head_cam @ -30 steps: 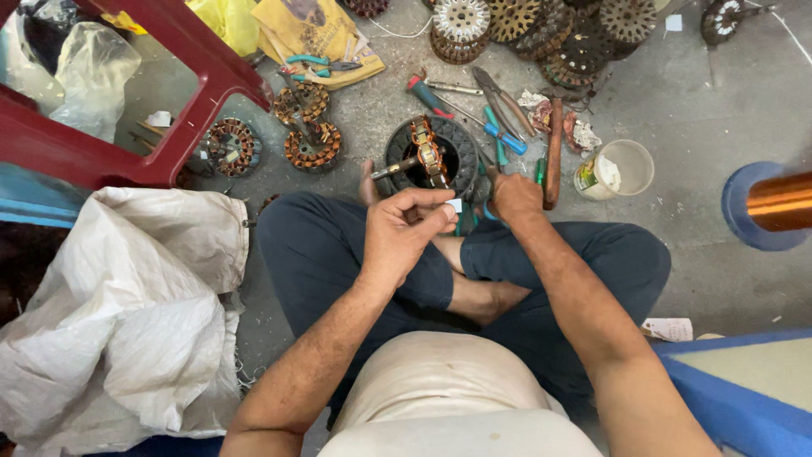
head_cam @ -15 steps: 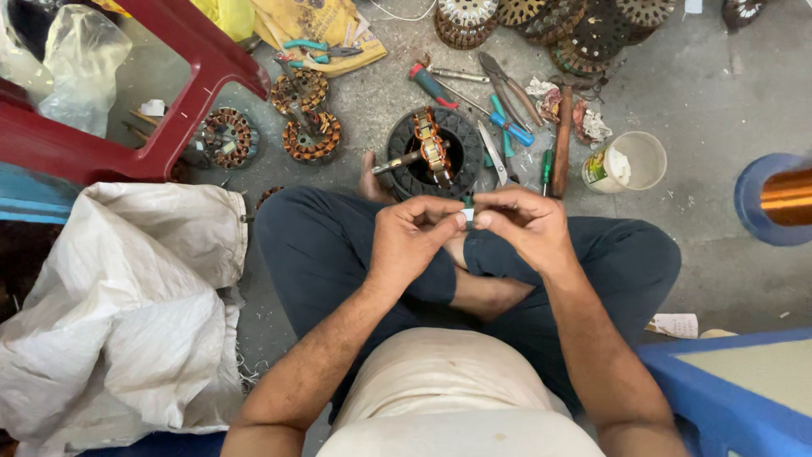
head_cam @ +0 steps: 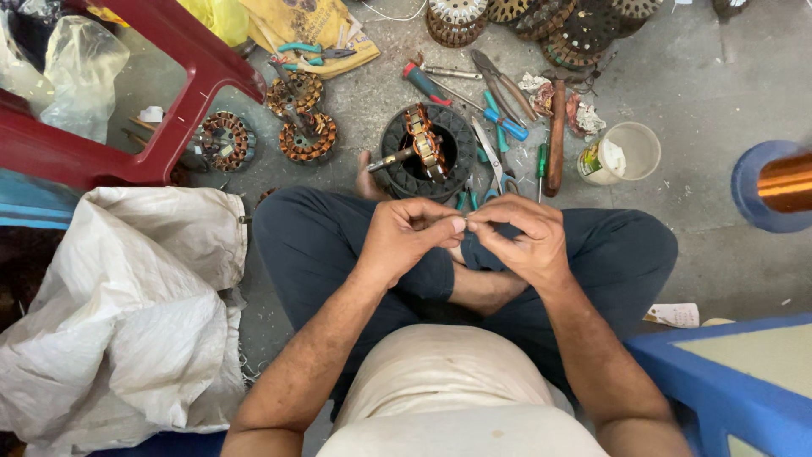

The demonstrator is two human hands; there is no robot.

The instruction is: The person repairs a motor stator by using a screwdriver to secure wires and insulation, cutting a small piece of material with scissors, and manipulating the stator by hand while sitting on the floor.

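I sit cross-legged on a concrete floor. My left hand (head_cam: 410,233) and my right hand (head_cam: 520,237) meet fingertip to fingertip above my lap, both pinching one small pale piece too tiny to identify. Just beyond my hands a black round motor housing (head_cam: 406,173) lies on the floor with a copper-wound stator (head_cam: 423,140) and a metal shaft standing tilted in it. Scissors (head_cam: 491,165) and a wooden-handled hammer (head_cam: 556,140) lie to its right.
A red plastic stool (head_cam: 144,152) stands at the left, with wound stators (head_cam: 309,140) beside it. A white sack (head_cam: 118,313) lies at my left. Pliers, screwdrivers, a white cup (head_cam: 630,152), a copper wire spool (head_cam: 782,182), stacked stator cores and a blue board (head_cam: 719,381) surround me.
My right hand has come back from the tools by the hammer and joined my left hand over my lap. Both now pinch the small piece together.
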